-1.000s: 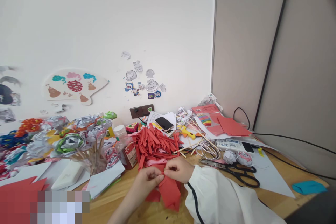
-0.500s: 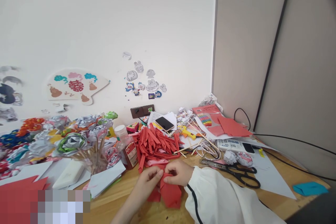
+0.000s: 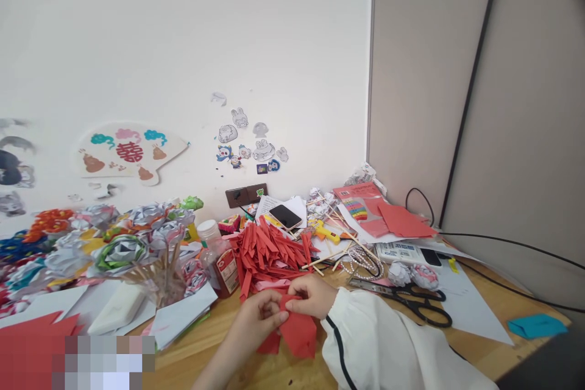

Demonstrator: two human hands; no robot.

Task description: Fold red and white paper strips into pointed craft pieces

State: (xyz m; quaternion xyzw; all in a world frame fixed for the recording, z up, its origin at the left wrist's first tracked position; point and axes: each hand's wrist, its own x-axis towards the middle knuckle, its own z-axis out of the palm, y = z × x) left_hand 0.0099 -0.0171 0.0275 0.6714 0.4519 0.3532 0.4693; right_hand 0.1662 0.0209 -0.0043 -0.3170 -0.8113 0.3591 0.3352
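Note:
A piece of folded red paper [image 3: 299, 335] hangs between my hands, over the near part of the wooden table [image 3: 219, 341]. My left hand [image 3: 262, 317] pinches its upper left edge between thumb and fingers. My right hand [image 3: 313, 297], in a white sleeve, grips the top edge with the thumb in front. Part of the paper is hidden behind my fingers. Another bit of red paper shows below my left hand; whether it belongs to the same sheet I cannot tell. Just beyond my hands lies a heap of folded red paper strips [image 3: 269, 253].
Black-handled scissors [image 3: 423, 304] and crumpled paper balls [image 3: 400, 273] lie right of my sleeve. A phone [image 3: 286, 216], a yellow glue gun [image 3: 326, 231] and thin sticks lie behind. Left stand a jar [image 3: 223, 268], a cup of sticks [image 3: 164, 283] and paper flowers [image 3: 121, 253].
My left thumb has slid slightly down and right along the red paper, and the left fingers look more curled. My right hand has stayed at the top edge. The view has shifted slightly.

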